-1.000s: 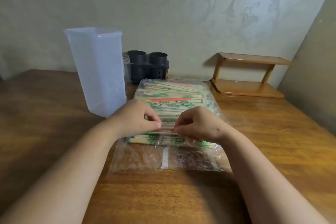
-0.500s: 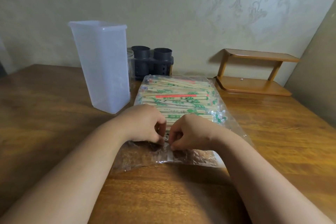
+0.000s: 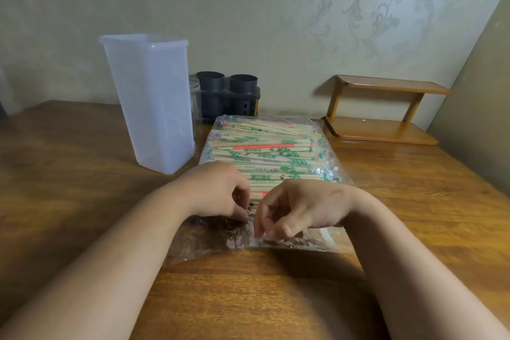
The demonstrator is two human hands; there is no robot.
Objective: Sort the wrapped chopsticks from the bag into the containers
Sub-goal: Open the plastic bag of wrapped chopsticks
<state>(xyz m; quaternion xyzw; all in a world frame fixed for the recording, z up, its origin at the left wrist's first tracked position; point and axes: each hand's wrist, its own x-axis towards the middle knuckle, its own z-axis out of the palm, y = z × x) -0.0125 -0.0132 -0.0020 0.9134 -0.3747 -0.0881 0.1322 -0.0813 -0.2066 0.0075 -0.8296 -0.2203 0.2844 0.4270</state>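
A clear plastic bag lies flat on the wooden table, packed with wrapped chopsticks printed in green and red. Its loose, crumpled mouth points toward me. My left hand has its fingers curled down onto the left part of that mouth and pinches the plastic. My right hand is just beside it, fingers and thumb curled round the film at the middle of the mouth. A tall translucent container stands left of the bag. A black two-cup holder stands behind the bag.
A clear jar is half hidden between the tall container and the black holder. A small two-tier wooden shelf sits at the back right against the wall. A wall panel closes in the right side.
Both hands have slid from the top of the chopstick pile toward me, down to the bag's mouth, and now pinch the loose plastic there. The bag has stayed put.
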